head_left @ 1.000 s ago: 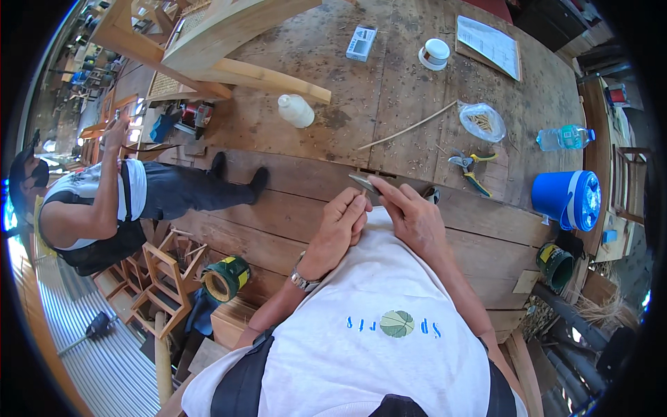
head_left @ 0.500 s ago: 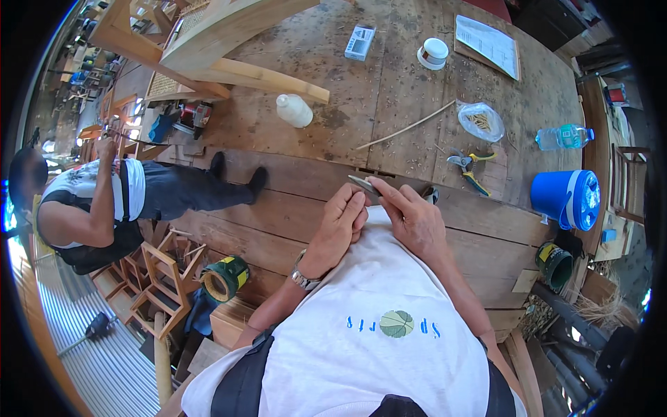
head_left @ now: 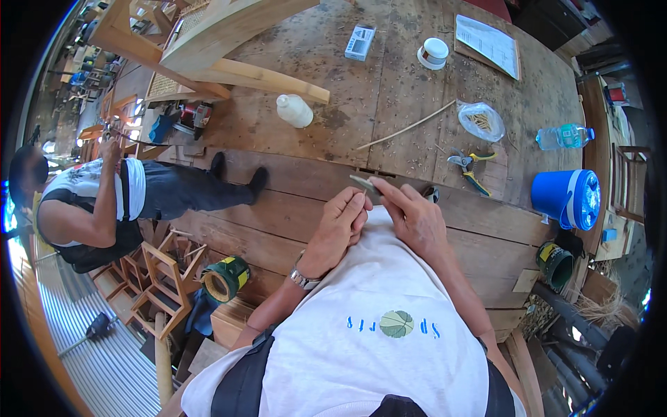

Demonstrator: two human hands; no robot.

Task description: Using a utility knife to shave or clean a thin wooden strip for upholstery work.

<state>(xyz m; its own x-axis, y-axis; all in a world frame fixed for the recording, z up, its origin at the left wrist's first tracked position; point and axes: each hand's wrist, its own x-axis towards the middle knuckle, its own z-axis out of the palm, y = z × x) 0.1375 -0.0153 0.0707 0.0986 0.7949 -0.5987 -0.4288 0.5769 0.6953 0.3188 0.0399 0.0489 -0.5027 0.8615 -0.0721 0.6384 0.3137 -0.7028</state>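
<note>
Over my lap, my right hand [head_left: 415, 217] is closed round a small knife, its handle hidden in the fingers. The grey knife blade [head_left: 363, 183] points up and left, just above my left fingertips. My left hand [head_left: 336, 228], with a metal watch on its wrist, is pinched on a thin pale stick [head_left: 365, 194]; only the stick's short end shows. Beyond both hands, a long thin rattan strip [head_left: 410, 126] lies on the wooden workbench [head_left: 333, 142]. Pruning shears [head_left: 467, 164] with yellow-and-dark handles rest near its front edge, beside a clear bag of short pegs [head_left: 481, 122].
The bench also bears a white bottle [head_left: 294, 111], a white tub [head_left: 433, 53], a small box [head_left: 360, 43], a clipboard [head_left: 488, 46], a water bottle [head_left: 564, 137] and a blue bucket [head_left: 556, 199]. A wooden chair frame [head_left: 222, 62] stands at far left. A co-worker [head_left: 97, 201] is at left.
The knife blade has tilted slightly over my left fingertips, and the thin stick's end now shows. The co-worker's raised arm has shifted a little.
</note>
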